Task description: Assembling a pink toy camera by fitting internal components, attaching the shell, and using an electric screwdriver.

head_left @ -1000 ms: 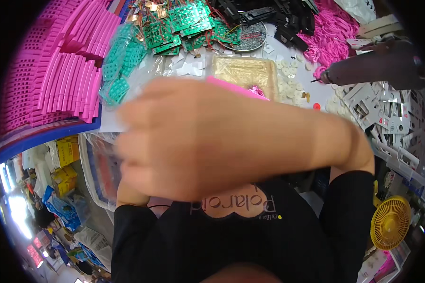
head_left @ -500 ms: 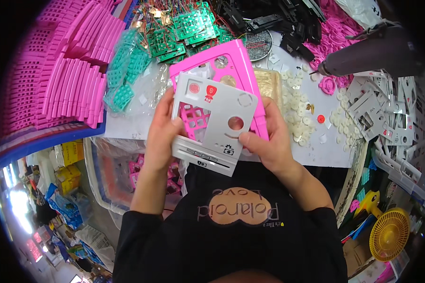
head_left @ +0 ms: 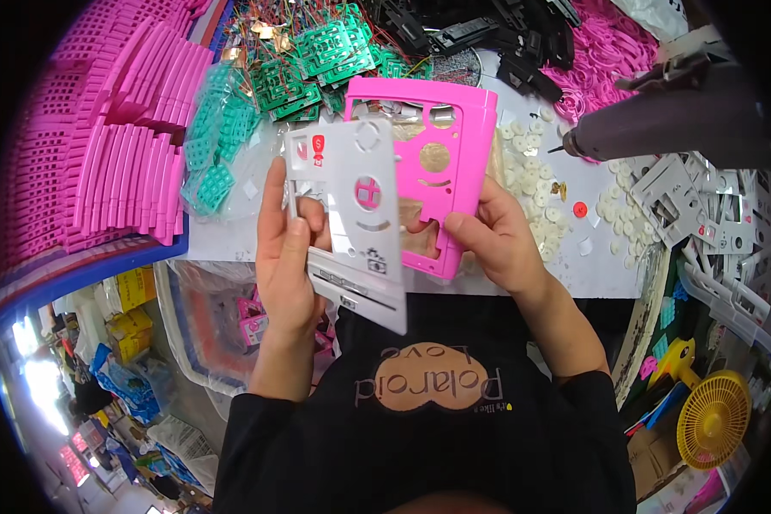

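In the head view, a white worktable (head_left: 595,276) was heaped around its far edge. Pink plastic shells (head_left: 128,184) stood in rows at the left, above a blue crate rim (head_left: 94,262), beside teal button mats (head_left: 207,190) in clear film. Green circuit boards (head_left: 334,50), black plastic parts (head_left: 467,36) and a tangle of pink loops (head_left: 606,56) lay across the back. At the right, a dark power screwdriver (head_left: 672,124) pointed in over scattered off-white discs (head_left: 540,206), near one red disc (head_left: 581,210) and a pile of white panels (head_left: 664,199).

Above the near edge, the left hand (head_left: 284,270) pinched a tilted white faceplate (head_left: 355,240) between thumb and fingers. The right hand (head_left: 504,244) gripped a pink housing (head_left: 464,167) by its lower right side, thumb in front. The faceplate overlapped the housing in view; whether they touched could not be told.

Below stood a yellow fan (head_left: 714,420) at the right and yellow boxes (head_left: 133,291) at the left.
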`<state>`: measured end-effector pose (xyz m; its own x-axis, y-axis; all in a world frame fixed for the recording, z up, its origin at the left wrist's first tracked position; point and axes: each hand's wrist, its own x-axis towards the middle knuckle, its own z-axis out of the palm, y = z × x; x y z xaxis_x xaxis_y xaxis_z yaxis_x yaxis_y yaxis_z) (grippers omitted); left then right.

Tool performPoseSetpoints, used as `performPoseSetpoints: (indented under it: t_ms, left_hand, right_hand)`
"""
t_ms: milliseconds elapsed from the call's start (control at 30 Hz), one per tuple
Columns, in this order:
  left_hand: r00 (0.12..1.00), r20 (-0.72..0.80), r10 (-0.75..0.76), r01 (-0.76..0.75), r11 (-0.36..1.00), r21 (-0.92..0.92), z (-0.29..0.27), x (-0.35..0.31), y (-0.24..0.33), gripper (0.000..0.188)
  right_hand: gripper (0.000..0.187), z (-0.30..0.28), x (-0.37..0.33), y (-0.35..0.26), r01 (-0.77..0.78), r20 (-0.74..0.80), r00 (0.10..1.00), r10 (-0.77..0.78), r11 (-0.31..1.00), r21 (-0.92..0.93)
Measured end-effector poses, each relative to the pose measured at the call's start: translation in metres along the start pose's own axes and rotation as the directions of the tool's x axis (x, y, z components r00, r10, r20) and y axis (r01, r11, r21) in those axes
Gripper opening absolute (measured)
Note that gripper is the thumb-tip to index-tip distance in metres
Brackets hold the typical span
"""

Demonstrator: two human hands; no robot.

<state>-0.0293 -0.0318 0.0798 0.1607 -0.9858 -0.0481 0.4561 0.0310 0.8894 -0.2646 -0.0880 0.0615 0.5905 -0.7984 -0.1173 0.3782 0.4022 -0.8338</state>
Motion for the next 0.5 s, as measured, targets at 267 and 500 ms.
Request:
performPoseSetpoints:
  t_ms: [267, 500]
  left_hand:
    - [0.998, -0.055, 0.022, -0.008, 0.971, 0.241, 0.009, 0.0, -0.017, 0.062]
    - [0.996, -0.092, 0.009, -0.003, 0.998, 0.067, 0.011, 0.002, -0.019, 0.06]
  right_hand:
    - [0.048, -0.001, -0.005, 0.013, 0.061, 0.022, 0.998, -0.062, 0.998, 0.032]
    - [0.042, -0.001, -0.002, 0.016, 0.016, 0.03, 0.999, -0.016, 1.0, 0.016]
